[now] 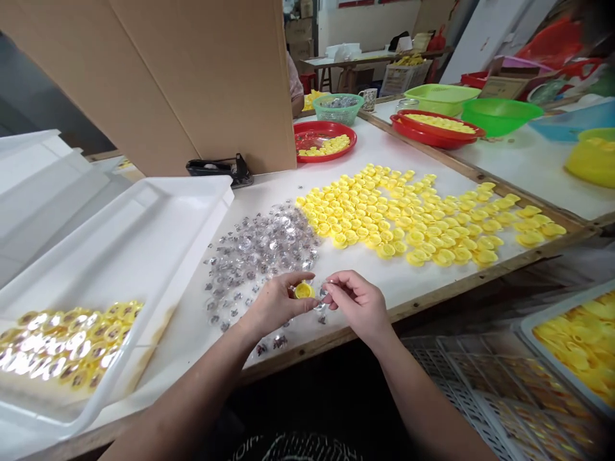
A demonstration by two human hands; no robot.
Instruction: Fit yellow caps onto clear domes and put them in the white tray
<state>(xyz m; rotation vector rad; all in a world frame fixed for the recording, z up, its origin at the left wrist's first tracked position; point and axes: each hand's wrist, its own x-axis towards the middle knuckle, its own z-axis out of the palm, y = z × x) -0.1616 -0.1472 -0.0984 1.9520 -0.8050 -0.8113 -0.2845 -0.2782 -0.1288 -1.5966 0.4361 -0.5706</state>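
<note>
Between thumb and fingers, my left hand [277, 298] grips a round yellow plastic cup [304, 291], its hollow side facing up. Close to its right, my right hand [359, 301] pinches a small clear plastic piece [321, 296], partly hidden by the fingertips. The two hands are a short gap apart over the front of the white table. Beyond my left hand lies a spread of clear plastic domes [269, 246] with dark bits in them. Many more yellow cups [384, 214] cover the table further back and to the right.
A white tray [185, 187] with shiny yellow-and-clear pieces stands at left. A cardboard sheet [202, 77] rises behind a black stapler-like tool [218, 169]. Red [354, 142] and green basins [500, 118] sit further back. A wooden edge [432, 291] borders the table; a bin of yellow parts [576, 339] is lower right.
</note>
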